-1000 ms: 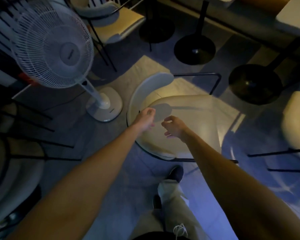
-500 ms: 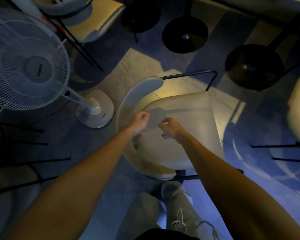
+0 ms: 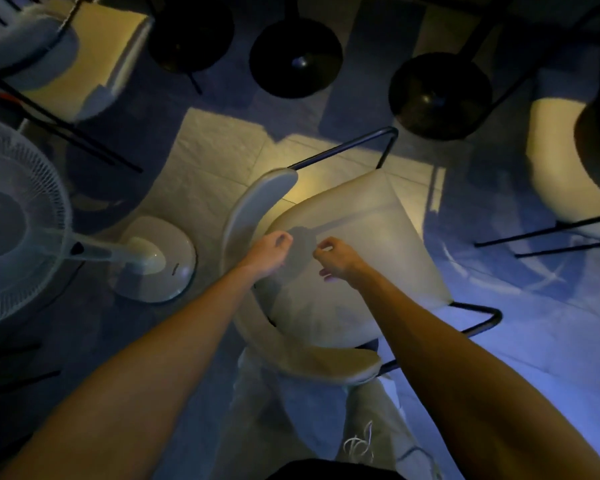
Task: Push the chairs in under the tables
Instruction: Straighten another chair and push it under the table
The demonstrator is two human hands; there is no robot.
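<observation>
Directly below the person stands a cream chair (image 3: 354, 244) with a curved backrest (image 3: 243, 209) that wraps round its left and near sides. Its open front faces up and to the right, toward three round black desk bases (image 3: 295, 60) on the floor (image 3: 215, 157). The far bar of its black tube frame (image 3: 343, 148) lies near the right-hand base and is not touching it.

Both bare arms reach out over the seat. The left grip (image 3: 269, 252) hovers just inside the backrest's curve, its fingers loosely curled, and nothing shows in it. The right grip (image 3: 336, 258) is close beside it over the middle of the seat, with its fingers loosely curled in the same way and also holding nothing visible. The dim light does not show whether either one touches the seat. A shadow falls on the cushion between them.

To the left is a white standing fan (image 3: 14, 220), whose rounded foot (image 3: 156, 259) sits just beside the backrest. A second chair (image 3: 94, 64) is at the upper left and a third (image 3: 561, 174) at the right edge, both well apart from the first. The person's pale trousers (image 3: 291, 427) show beneath the backrest's near end.
</observation>
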